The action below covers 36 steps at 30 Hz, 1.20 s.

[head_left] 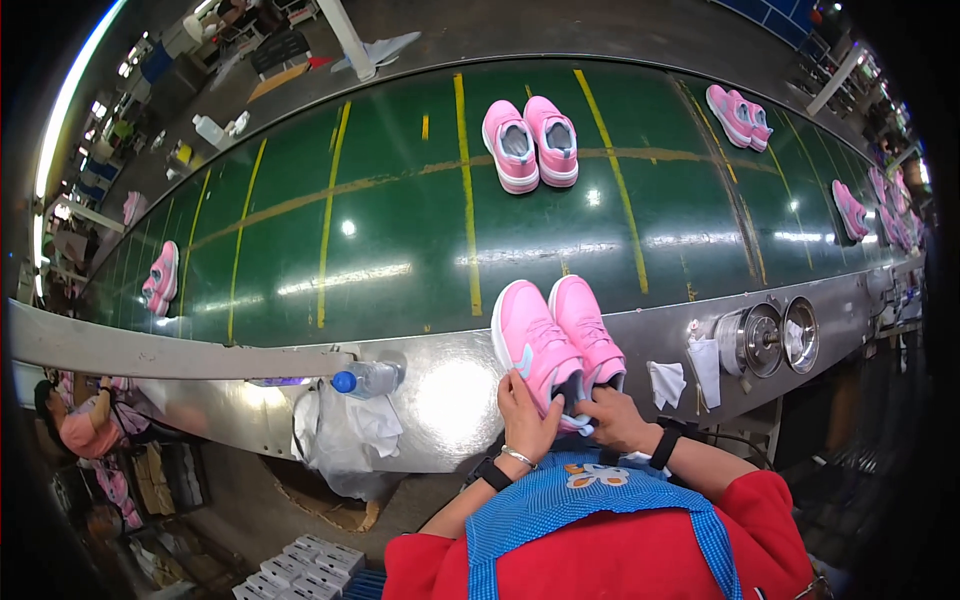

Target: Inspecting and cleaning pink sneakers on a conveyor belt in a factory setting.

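Close in front of me, a pair of pink sneakers with white soles lies over the metal edge, toes pointing away. My left hand (530, 420) is closed around the heel side of the left sneaker (535, 330), thumb near its collar. My right hand (620, 420) is at the heel end, between the left sneaker and the right sneaker (588, 325); its bent fingers grip the left one's collar and are partly hidden. The right sneaker rests against the other, its heel by my right hand.
Beyond lies a green conveyor belt (400, 230) with yellow lines, carrying another pair of pink sneakers (512, 150) and more to both sides. A bottle with a blue cap (370, 380) and plastic bag (340, 440) are left; white cloths (666, 384) and round metal containers (760, 340) right.
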### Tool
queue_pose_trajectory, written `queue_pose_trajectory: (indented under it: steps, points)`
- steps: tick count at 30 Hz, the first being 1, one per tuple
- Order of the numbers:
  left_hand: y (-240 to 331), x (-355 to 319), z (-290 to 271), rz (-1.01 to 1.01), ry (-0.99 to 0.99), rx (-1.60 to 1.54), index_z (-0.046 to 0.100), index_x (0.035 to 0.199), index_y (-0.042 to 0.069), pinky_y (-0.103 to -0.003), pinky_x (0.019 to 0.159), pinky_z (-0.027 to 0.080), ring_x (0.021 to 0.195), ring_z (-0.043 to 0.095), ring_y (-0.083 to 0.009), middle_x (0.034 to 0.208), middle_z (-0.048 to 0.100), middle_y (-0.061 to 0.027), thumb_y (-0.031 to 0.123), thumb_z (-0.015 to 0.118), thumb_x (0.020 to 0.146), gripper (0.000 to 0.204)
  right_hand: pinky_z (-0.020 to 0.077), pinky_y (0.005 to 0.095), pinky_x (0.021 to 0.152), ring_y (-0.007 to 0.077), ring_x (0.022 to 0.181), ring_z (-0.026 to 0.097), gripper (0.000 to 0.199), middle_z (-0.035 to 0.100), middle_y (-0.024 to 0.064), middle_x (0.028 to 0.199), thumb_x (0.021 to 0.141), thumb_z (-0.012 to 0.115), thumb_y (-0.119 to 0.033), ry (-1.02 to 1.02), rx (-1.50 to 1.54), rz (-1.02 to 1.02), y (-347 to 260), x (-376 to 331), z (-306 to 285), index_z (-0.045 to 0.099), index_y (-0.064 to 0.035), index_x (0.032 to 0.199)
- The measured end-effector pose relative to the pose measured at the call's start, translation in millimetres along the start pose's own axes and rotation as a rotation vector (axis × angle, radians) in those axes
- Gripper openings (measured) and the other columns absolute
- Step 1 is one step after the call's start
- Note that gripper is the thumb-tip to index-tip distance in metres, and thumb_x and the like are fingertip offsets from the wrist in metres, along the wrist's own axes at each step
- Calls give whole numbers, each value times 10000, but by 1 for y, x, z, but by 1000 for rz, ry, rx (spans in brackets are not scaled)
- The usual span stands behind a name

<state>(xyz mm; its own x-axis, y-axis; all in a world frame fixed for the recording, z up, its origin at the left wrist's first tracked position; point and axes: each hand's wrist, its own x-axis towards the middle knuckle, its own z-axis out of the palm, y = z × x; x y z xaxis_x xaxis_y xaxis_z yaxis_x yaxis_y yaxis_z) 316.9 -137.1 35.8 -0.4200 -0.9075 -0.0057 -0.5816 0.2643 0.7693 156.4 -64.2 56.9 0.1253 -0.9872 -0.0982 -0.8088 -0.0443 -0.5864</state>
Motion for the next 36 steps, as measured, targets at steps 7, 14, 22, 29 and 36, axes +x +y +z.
queue_pose_trajectory:
  steps: [7, 14, 22, 29, 36]
  points:
    - [19, 6, -22, 32, -40, -36, 208, 1283, -47, -409, 944, 280, 1103, 298, -354, 1188, 251, -232, 279, 691, 674, 843, 397, 355, 571, 256, 666, 486, 232, 447, 78, 688, 626, 649, -148, 108, 157, -23, 8, -4, -1, 570, -156, 845]
    - [30, 21, -31, 80, -91, -38, 218, 1281, -42, -426, 928, 284, 1100, 302, -370, 1198, 254, -239, 323, 710, 643, 885, 400, 357, 566, 260, 652, 493, 237, 460, 77, 695, 613, 653, -145, 148, 162, -41, 11, -6, -6, 567, -145, 834]
    - [34, 68, -43, 281, -99, -122, 421, 1179, -12, -428, 935, 286, 1118, 342, -374, 1210, 355, -233, 274, 670, 694, 616, 413, 363, 609, 281, 699, 514, 303, 488, 89, 698, 648, 692, -300, 195, 151, -72, 23, 19, -78, 548, -102, 826]
    - [34, 153, -48, 422, -132, 16, 487, 1137, 48, -419, 885, 347, 1048, 402, -367, 1135, 404, -217, 200, 674, 683, 514, 417, 388, 586, 338, 668, 528, 479, 523, 160, 687, 605, 722, -431, 346, -133, 119, 122, 62, -191, 546, -31, 803]
    - [67, 283, -31, 470, -79, 197, 492, 1150, 100, -411, 889, 355, 1052, 391, -373, 1156, 382, -220, 171, 678, 666, 524, 443, 426, 654, 369, 735, 562, 472, 570, 198, 709, 619, 700, -426, 294, -386, 304, 221, 161, -286, 571, -27, 836]
